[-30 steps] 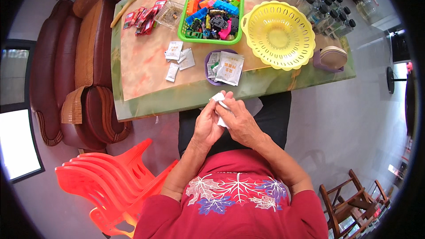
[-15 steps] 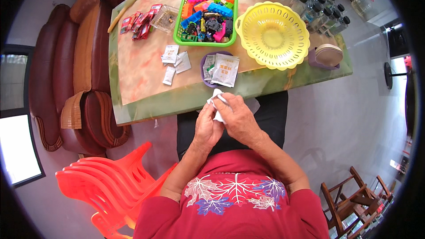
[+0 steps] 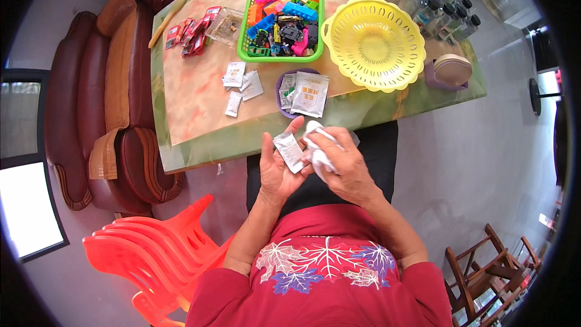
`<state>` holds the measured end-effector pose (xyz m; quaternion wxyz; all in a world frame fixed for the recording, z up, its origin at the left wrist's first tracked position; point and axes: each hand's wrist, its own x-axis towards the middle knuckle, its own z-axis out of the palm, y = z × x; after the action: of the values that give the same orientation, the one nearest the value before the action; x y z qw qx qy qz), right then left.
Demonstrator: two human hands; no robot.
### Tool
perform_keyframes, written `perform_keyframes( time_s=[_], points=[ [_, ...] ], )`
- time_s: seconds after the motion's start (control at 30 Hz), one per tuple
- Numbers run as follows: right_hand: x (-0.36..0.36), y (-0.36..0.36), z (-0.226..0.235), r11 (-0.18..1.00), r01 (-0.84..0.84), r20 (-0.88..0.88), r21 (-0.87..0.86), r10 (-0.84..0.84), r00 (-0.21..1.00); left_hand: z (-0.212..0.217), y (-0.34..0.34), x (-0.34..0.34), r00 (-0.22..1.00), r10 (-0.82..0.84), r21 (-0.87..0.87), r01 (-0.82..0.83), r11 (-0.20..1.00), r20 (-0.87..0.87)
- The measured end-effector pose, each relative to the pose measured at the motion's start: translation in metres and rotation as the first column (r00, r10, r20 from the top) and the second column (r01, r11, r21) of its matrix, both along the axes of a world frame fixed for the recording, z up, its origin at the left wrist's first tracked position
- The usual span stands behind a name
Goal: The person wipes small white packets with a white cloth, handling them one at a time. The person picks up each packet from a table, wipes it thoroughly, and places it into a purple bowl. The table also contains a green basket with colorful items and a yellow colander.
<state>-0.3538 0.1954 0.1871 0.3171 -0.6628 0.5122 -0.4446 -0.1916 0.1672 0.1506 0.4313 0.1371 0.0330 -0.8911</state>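
My left hand [image 3: 276, 172] is turned palm up, thumb and fingers apart, with a small white sachet [image 3: 289, 151] lying across the palm and fingers. Beside it, my right hand [image 3: 345, 171] is closed round a crumpled white cloth [image 3: 321, 155]. Both hands are in front of the table's near edge. Just beyond them stands a purple bowl [image 3: 281, 108] with larger white packets [image 3: 310, 95] and smaller green-marked ones in it. Left of the bowl lie several loose white sachets [image 3: 235, 75].
A green basket [image 3: 245, 56] of toy blocks and a yellow colander [image 3: 373, 79] stand on the table [image 3: 200, 109]. Red packets [image 3: 196, 35] lie at the left. Glass bottles [image 3: 428, 12] and a purple holder [image 3: 448, 72] are at the right. Stacked red chairs [image 3: 154, 242] stand left of me.
My hands, together round the white cloth before, have come apart. The sachet now shows on my opened left palm, and the cloth is in my right hand, a little further right.
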Motion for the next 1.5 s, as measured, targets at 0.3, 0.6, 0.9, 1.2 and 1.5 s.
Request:
perform_keyframes(
  time_s=[0.3, 0.6, 0.9, 1.2, 1.5],
  points=[
    [0.037, 0.004, -0.016, 0.996, -0.043, -0.476, -0.084, -0.002, 0.88, -0.018, 0.004, -0.003, 0.97, -0.032, -0.124, 0.063, 0.99, 0.242],
    [0.004, 0.034, -0.011, 0.898, -0.384, -0.069, 0.214, 0.406, 0.911, -0.028, 0.005, 0.003, 0.988, -0.023, -0.047, 0.03, 0.998, 0.152],
    [0.036, -0.002, -0.024, 0.996, -0.009, -0.441, -0.091, -0.033, 0.897, -0.013, 0.004, -0.01, 0.947, 0.024, -0.065, -0.003, 0.998, 0.319],
    [0.015, 0.033, -0.016, 0.865, -0.419, -0.041, 0.276, 0.446, 0.894, -0.041, -0.002, 0.018, 0.982, 0.017, -0.085, -0.001, 0.996, 0.187],
    [0.032, -0.007, -0.017, 0.996, -0.087, -0.241, -0.019, 0.08, 0.967, -0.006, 0.004, -0.004, 0.982, -0.014, -0.044, 0.023, 0.999, 0.191]
  ],
)
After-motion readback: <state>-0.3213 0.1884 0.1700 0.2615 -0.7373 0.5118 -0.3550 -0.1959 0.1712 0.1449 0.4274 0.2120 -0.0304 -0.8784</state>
